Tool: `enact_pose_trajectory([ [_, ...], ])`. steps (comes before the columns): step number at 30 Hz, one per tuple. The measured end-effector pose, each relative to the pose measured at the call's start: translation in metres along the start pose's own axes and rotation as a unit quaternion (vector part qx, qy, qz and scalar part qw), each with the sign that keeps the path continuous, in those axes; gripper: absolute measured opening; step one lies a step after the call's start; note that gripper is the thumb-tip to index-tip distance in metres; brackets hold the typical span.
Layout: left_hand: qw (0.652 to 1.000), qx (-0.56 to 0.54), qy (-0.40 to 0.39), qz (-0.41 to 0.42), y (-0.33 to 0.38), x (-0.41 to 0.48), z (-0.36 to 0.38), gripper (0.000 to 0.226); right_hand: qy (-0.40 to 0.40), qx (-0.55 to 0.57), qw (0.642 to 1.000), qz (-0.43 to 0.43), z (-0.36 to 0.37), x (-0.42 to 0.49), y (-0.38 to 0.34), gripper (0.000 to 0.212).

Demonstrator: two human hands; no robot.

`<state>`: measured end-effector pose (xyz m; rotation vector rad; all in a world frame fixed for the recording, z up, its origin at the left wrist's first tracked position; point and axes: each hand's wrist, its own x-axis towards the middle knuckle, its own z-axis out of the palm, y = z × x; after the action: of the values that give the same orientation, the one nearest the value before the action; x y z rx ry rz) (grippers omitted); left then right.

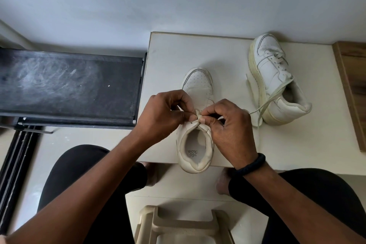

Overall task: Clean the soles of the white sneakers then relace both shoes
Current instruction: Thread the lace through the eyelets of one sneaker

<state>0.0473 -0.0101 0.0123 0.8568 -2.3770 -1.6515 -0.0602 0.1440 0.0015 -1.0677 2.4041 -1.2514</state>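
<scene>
A white sneaker (196,85) stands upright on the low white table (297,140), toe pointing away, its heel hanging over the near edge. My left hand (164,115) and my right hand (227,123) meet over its tongue, and each pinches the cream lace (198,114) near the top eyelets. The lacing under my hands is hidden. A second white sneaker (275,77) lies tilted on its side at the back right of the table. It is laced, and its loose lace ends (261,105) trail over the tabletop toward my right hand.
A black, dusty treadmill belt (67,85) runs along the left, level with the table. A beige plastic stool (184,224) stands between my knees. A wooden panel (352,89) borders the table's right side. A plain wall rises behind.
</scene>
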Motion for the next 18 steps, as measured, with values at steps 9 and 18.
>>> enact_pose_trajectory([
  [9, 0.993, 0.102, 0.019, 0.062, 0.001, -0.003, -0.003, 0.018, -0.026, -0.022, 0.999, -0.041, -0.003, 0.002, -0.002, 0.01],
  [18, 0.99, 0.133, -0.024, 0.046, -0.006, -0.001, -0.01, 0.008, -0.031, -0.09, 0.993, -0.068, -0.011, 0.002, -0.009, 0.016],
])
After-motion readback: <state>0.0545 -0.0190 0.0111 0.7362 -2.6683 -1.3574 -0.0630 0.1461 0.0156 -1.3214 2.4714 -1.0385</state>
